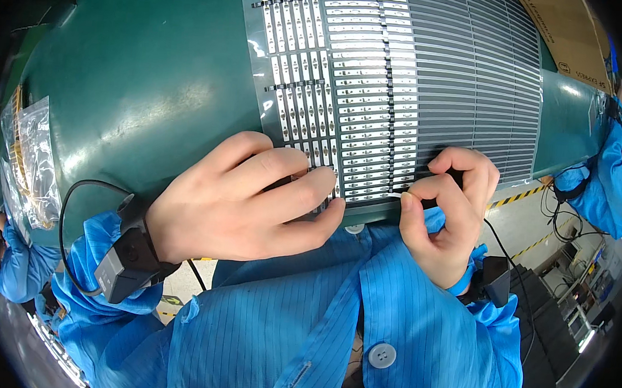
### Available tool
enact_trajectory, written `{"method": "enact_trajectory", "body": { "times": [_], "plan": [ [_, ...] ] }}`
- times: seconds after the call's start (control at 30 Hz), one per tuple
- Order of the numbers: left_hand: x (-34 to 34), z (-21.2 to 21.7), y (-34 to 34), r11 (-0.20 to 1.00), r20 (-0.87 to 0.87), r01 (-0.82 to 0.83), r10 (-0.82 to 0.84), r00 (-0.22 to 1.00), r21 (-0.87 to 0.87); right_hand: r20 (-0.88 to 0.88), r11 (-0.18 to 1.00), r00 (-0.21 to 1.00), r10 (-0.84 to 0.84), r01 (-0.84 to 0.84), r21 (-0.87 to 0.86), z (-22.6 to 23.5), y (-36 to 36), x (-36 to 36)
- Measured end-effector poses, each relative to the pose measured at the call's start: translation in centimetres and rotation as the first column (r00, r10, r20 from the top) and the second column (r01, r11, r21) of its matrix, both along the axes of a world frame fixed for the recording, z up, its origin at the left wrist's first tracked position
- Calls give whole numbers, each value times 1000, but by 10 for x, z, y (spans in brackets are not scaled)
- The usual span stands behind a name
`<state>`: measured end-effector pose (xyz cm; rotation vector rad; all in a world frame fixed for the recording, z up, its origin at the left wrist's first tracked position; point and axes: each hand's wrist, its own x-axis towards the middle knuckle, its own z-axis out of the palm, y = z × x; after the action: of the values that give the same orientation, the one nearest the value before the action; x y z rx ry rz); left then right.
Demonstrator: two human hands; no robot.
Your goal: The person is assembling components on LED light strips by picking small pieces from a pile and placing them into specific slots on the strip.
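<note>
A clear sheet on the green table carries rows of narrow white strips with small dark parts along them. To their right lie many parallel grey strips. My left hand rests palm down over the near left corner of the rows, fingers bent and apart. Its fingertips touch the strips, and nothing shows in its grasp. At the near edge my right hand pinches the end of a thin white strip between thumb and index finger. Its other fingers are curled.
A brown cardboard box stands at the far right. Clear plastic bags lie at the table's left edge. Black cables run from the devices on both my wrists. Other people in blue sleeves are at the left and right rims.
</note>
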<state>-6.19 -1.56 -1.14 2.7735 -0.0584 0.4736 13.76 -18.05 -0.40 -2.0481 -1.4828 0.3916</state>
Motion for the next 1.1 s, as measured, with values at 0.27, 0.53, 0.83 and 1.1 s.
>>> {"method": "enact_trajectory", "body": {
  "times": [0.27,0.53,0.83,1.1],
  "plan": [
    [0,1,-1,1000,-4,-15,15,1000,3,101,1000,995,23,-24,4,0,3,-2],
    [-3,7,-1,989,-147,-25,3,989,-142,208,999,978,18,-10,-39,2,6,-5],
    [-2,5,-1,987,-142,-27,5,990,-157,249,987,961,119,-88,-134,12,9,1],
    [-3,2,-3,996,-112,-21,12,994,-85,155,976,974,167,-141,-167,14,6,24]
  ]
}}
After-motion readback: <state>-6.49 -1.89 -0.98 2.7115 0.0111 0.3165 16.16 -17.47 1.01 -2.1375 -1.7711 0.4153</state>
